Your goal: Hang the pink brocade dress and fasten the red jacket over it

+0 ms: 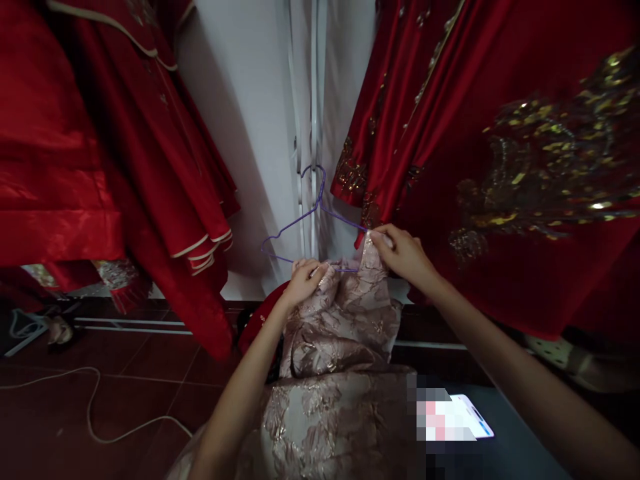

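Observation:
A pale pink-gold brocade dress [345,333] spreads toward me in the lower middle of the head view. Above it is a thin purple hanger [299,219] with its hook up. My right hand [400,250] pinches the dress's right shoulder part against the sloping arm of the hanger. My left hand [307,280] grips the left upper edge of the dress, close to the hanger's bottom bar. The hanger's left arm is bare, with no cloth over it. Folds of the dress hide part of the bottom bar.
Red garments [165,133] hang at the left, and red gowns with gold sequins [550,153] at the right. Behind stands a white wall [235,80]. A lit phone [473,417] lies at lower right. A white cable [93,400] runs over the tiled floor.

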